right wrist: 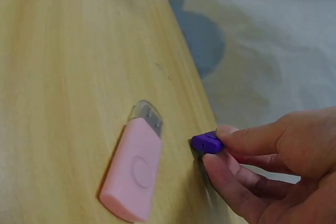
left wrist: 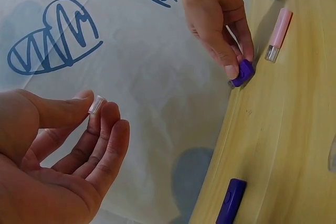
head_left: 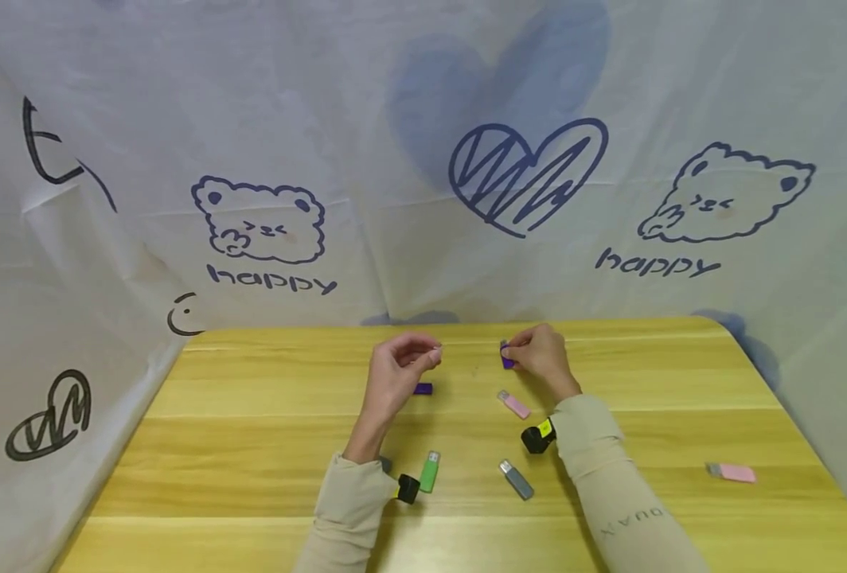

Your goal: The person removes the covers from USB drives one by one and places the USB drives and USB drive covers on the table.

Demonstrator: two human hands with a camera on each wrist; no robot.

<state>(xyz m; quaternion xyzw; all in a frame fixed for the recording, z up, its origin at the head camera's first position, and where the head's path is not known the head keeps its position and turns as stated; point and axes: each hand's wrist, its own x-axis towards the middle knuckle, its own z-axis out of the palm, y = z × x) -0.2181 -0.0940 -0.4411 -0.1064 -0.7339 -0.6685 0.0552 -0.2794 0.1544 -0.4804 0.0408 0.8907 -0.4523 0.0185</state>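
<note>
My left hand [head_left: 397,374] is raised above the table's far part, thumb and forefinger pinching a small clear plastic cap [left wrist: 96,104]. Its other fingers are loosely curved in the left wrist view. Near the far edge, my right hand [head_left: 545,360] pinches a purple USB flash drive [right wrist: 207,142] between thumb and fingers, low over the wood. A second purple USB flash drive [head_left: 423,389] lies just right of my left hand. Closer to me than the right hand lies a pink USB flash drive [right wrist: 134,171] with a clear cap over its plug.
On the wooden table [head_left: 251,446], a green USB drive [head_left: 429,472] lies beside the left wrist, and a grey one [head_left: 516,479] lies between the forearms. Another pink drive [head_left: 731,473] is far right. A printed white cloth [head_left: 395,239] hangs behind the far edge.
</note>
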